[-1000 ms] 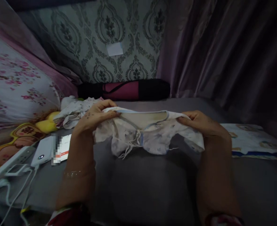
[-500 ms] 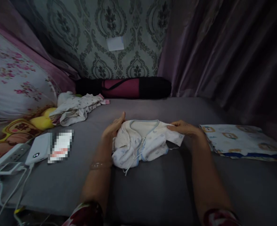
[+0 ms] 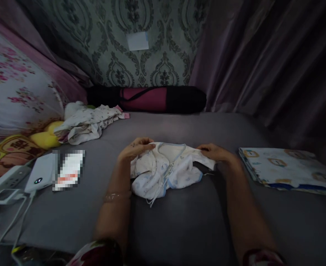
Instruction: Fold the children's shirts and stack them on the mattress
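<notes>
A small white baby shirt [image 3: 176, 166] with pale blue trim, thin ties and a faint print lies on the grey bed sheet [image 3: 176, 229]. Its neckline faces away from me and its lower part is bunched up. My left hand [image 3: 137, 148] pinches the cloth at the left shoulder, thumb on top. At the other shoulder, along the top of the sleeve, my right hand [image 3: 211, 152] grips the fabric; some of its fingers are hidden underneath. The right sleeve spreads out below that hand.
To the right lies a folded printed cloth [image 3: 285, 166]. On the left are a crumpled garment [image 3: 87, 125], a yellow plush toy [image 3: 45, 139], a white power bank [image 3: 42, 171], a power strip [image 3: 6, 184] and cables. A black and magenta long bag [image 3: 146, 99] rests along the patterned wall.
My left hand has gone from raised fingers beside the shirt to a pinch on its left shoulder. My right hand keeps its hold. The view has shifted slightly.
</notes>
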`<state>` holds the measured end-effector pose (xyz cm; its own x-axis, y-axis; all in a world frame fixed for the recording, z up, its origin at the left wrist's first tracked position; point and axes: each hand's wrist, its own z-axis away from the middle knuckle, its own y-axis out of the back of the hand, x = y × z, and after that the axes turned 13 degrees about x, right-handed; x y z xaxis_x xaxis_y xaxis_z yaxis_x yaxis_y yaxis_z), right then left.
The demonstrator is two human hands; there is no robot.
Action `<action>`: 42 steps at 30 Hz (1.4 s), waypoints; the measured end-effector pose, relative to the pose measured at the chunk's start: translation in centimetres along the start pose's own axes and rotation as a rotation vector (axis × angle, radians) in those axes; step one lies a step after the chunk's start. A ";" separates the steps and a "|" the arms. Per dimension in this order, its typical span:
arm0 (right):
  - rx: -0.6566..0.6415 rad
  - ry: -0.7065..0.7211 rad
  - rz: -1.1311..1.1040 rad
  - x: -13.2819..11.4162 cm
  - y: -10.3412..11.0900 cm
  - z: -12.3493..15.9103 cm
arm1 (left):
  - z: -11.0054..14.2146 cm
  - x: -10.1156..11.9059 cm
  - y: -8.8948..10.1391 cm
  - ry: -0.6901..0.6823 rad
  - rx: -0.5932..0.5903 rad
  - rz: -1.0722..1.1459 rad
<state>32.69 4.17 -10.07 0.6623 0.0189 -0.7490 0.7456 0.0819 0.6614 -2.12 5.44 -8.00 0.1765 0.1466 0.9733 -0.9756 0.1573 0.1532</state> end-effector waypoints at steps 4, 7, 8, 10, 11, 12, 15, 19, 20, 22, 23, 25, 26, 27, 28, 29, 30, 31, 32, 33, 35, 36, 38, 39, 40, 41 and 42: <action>0.078 0.075 0.001 -0.8 -1.1 -0.5 | 0.2 0.6 -0.2 -0.066 0.045 -0.071; 0.060 0.121 0.030 -1.1 -2.3 -1.1 | 0.4 0.9 -0.3 -0.108 0.075 -0.101; 0.058 0.137 0.043 -1.2 -2.8 -1.2 | 0.4 1.0 -0.3 -0.121 0.075 -0.108; 0.071 0.164 0.066 -1.5 -3.5 -1.4 | 0.5 1.1 -0.4 -0.143 0.082 -0.119; 0.082 0.175 0.072 -1.6 -3.8 -1.4 | 0.5 1.2 -0.5 -0.148 0.091 -0.124; 0.093 0.182 0.074 -1.7 -4.0 -1.4 | 0.5 1.2 -0.5 -0.150 0.100 -0.130; 0.110 0.190 0.053 -1.9 -4.3 -1.5 | 0.4 1.2 -0.4 -0.155 0.096 -0.132; 0.102 0.187 0.006 -1.8 -4.2 -1.5 | 0.4 1.1 -0.4 -0.160 0.051 -0.094; 0.099 0.176 -0.013 -1.8 -4.1 -1.5 | 0.4 1.1 -0.4 -0.152 0.055 -0.092; 0.091 0.159 -0.061 -2.0 -3.9 -1.4 | 0.5 1.3 -0.5 -0.140 0.090 -0.099; 0.092 0.160 -0.086 -2.2 -3.7 -1.2 | 0.6 1.4 -0.6 -0.135 0.121 -0.104; 0.109 0.169 -0.129 -2.8 -3.3 -0.9 | 0.8 1.6 -0.8 -0.114 0.182 -0.099; 0.118 0.171 -0.148 -3.2 -3.1 -0.7 | 0.8 1.7 -0.9 -0.098 0.205 -0.086; 0.123 0.170 -0.165 -3.6 -2.8 -0.5 | 1.0 1.9 -1.0 -0.082 0.224 -0.068; 0.125 0.166 -0.183 -4.0 -2.6 -0.3 | 1.1 2.0 -1.0 -0.073 0.239 -0.046; 0.127 0.164 -0.199 -4.4 -2.3 0.0 | 1.2 2.1 -1.0 -0.071 0.250 -0.024; 0.137 0.164 -0.214 -4.7 -2.0 0.2 | 1.3 2.3 -1.0 -0.076 0.256 -0.007; 0.161 0.168 -0.225 -5.0 -1.8 0.4 | 1.5 2.5 -0.9 -0.084 0.258 -0.002; 0.199 0.178 -0.234 -5.3 -1.5 0.5 | 1.6 2.7 -0.7 -0.097 0.256 -0.011; 0.247 0.192 -0.243 -5.5 -1.2 0.6 | 1.6 3.0 -0.6 -0.117 0.251 -0.030; 0.335 0.234 -0.261 -6.2 -0.5 0.7 | 1.6 4.0 -0.1 -0.192 0.238 -0.082; 0.361 0.259 -0.268 -6.6 -0.1 0.8 | 1.6 4.6 0.1 -0.244 0.228 -0.101; 0.366 0.300 -0.275 -7.8 1.1 0.9 | 1.7 6.4 0.6 -0.348 0.202 -0.120; 0.352 0.314 -0.272 -8.6 1.9 1.0 | 1.9 7.5 0.9 -0.390 0.189 -0.128; 0.336 0.328 -0.265 -9.4 2.8 1.3 | 2.2 8.7 1.2 -0.427 0.178 -0.138; 0.323 0.344 -0.259 -10.3 3.8 1.7 | 2.7 10.0 1.5 -0.461 0.170 -0.150; 0.317 0.363 -0.254 -11.3 4.9 2.1 | 3.4 11.2 1.9 -0.496 0.165 -0.162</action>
<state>29.05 2.25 1.69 0.4319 0.3855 -0.8154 0.9019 -0.1751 0.3949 -2.46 4.10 3.82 0.2828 -0.3510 0.8927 -0.9555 -0.0212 0.2943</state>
